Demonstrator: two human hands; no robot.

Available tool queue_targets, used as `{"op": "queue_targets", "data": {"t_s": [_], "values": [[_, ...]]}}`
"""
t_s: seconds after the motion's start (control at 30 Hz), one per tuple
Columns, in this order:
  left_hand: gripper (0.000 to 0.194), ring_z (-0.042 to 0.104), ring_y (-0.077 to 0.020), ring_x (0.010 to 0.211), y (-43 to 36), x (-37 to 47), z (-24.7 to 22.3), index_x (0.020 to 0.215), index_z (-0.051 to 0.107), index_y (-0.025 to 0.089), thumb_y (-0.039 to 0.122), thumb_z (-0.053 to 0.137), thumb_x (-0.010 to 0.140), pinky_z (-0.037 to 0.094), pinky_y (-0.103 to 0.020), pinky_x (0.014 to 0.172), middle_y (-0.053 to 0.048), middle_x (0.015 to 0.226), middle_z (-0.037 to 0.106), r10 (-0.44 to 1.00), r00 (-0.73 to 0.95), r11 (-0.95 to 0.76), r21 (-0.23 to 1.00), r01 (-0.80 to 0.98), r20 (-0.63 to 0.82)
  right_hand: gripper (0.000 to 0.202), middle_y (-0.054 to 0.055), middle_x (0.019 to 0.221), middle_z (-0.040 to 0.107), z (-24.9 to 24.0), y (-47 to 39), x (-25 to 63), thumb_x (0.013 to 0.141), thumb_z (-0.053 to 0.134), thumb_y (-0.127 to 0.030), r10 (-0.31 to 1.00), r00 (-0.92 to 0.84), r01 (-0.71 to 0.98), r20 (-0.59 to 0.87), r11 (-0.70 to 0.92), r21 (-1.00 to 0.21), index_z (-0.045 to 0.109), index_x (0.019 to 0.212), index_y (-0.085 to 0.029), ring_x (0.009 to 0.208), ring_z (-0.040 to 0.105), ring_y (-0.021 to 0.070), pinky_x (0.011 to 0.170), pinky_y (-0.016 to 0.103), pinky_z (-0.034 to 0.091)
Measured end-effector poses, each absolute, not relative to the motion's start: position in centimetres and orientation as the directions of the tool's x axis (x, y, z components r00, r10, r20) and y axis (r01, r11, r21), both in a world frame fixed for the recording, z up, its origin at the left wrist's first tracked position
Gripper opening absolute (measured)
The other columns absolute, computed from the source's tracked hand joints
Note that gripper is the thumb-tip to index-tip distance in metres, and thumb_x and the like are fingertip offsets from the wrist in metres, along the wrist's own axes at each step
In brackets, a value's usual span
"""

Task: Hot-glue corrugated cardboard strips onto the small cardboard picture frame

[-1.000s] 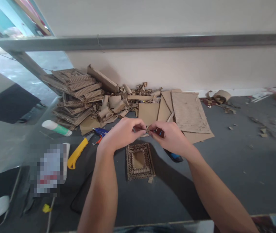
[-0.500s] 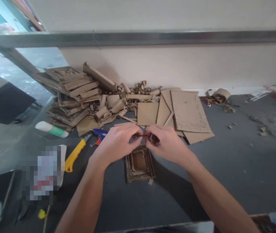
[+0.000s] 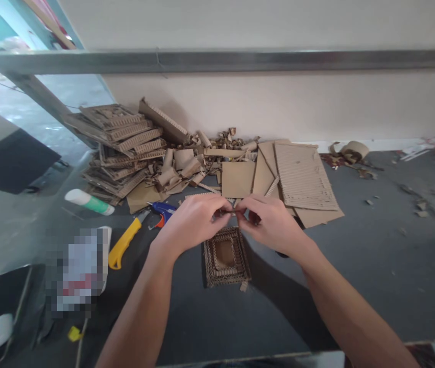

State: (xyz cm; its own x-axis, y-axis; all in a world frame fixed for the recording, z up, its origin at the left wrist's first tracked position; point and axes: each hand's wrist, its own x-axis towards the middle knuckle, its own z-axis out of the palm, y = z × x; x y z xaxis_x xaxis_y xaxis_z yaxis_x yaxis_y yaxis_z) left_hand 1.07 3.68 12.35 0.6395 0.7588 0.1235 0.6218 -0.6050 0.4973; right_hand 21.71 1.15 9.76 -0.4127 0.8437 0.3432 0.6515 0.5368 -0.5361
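My left hand (image 3: 198, 220) and my right hand (image 3: 269, 220) meet in front of me, thumbs and fingers pinched on a thin brown strip (image 3: 233, 211) that looks like cardboard. Only a short length of it shows between the fingertips; the rest is hidden. Just below, on the dark tabletop (image 3: 202, 322), lies a small rectangular cardboard frame piece (image 3: 208, 263) with nested corrugated borders. Its far edge is partly covered by my hands. A tiny cardboard scrap (image 3: 244, 286) rests at its near right corner.
Left of my arm lie a yellow utility knife (image 3: 123, 245), a blue glue gun (image 3: 163, 208), a white-green tube (image 3: 89, 201) and a blurred-out package (image 3: 104, 255). Behind stand stacked cardboard frames (image 3: 125, 135), curled scraps (image 3: 183, 159) and corrugated sheets (image 3: 305, 176) by the wall.
The view has shifted slightly, so everything sits a little further right. My fingertips remain pinched on the strip, and a bit more of it shows between them.
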Motion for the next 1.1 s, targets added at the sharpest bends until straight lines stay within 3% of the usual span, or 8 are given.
{"op": "queue_targets", "data": {"t_s": [0.23,0.47,0.8,1.1], "values": [[0.014,0.066,-0.0173,0.079,3.71,1.13,12.05,0.092,0.069,0.020,0.021,0.055,0.091,0.046,-0.027,0.070,-0.002,0.086,0.071,0.758,0.638,-0.618,0.460,0.638,0.133,0.011,0.004,0.086,0.069,9.77,1.17,21.90,0.096,0.052,-0.022,0.843,-0.446,0.620,0.299,0.532,-0.576,0.062,0.093,-0.020,0.065,0.058,0.0128,0.062,0.026,0.041],[0.010,0.064,-0.0149,0.076,3.52,1.24,12.10,0.091,0.068,0.020,0.021,0.058,0.090,0.046,-0.025,0.070,0.000,0.084,0.070,0.777,0.605,-0.594,0.522,0.612,0.173,0.013,0.003,0.081,0.063,9.37,1.06,21.44,0.088,0.051,-0.013,0.815,-0.409,0.623,0.410,0.578,-0.527,0.063,0.091,-0.018,0.063,0.055,0.0116,0.061,0.025,0.042],[0.010,0.065,-0.0148,0.074,3.87,0.71,12.22,0.091,0.068,0.020,0.023,0.058,0.090,0.047,-0.025,0.070,-0.001,0.084,0.071,0.767,0.614,-0.616,0.481,0.624,0.186,0.012,0.004,0.087,0.069,9.17,1.36,21.67,0.095,0.052,-0.019,0.809,-0.420,0.593,0.411,0.588,-0.550,0.063,0.097,-0.019,0.062,0.057,0.0109,0.061,0.025,0.042],[0.009,0.063,-0.0142,0.073,3.79,0.94,12.15,0.090,0.065,0.019,0.021,0.057,0.089,0.046,-0.025,0.069,0.000,0.083,0.069,0.745,0.630,-0.647,0.465,0.604,0.219,0.008,0.002,0.079,0.067,9.08,1.17,21.36,0.090,0.055,-0.014,0.769,-0.386,0.580,0.509,0.632,-0.514,0.062,0.090,-0.017,0.059,0.057,0.0102,0.058,0.024,0.042]]}}
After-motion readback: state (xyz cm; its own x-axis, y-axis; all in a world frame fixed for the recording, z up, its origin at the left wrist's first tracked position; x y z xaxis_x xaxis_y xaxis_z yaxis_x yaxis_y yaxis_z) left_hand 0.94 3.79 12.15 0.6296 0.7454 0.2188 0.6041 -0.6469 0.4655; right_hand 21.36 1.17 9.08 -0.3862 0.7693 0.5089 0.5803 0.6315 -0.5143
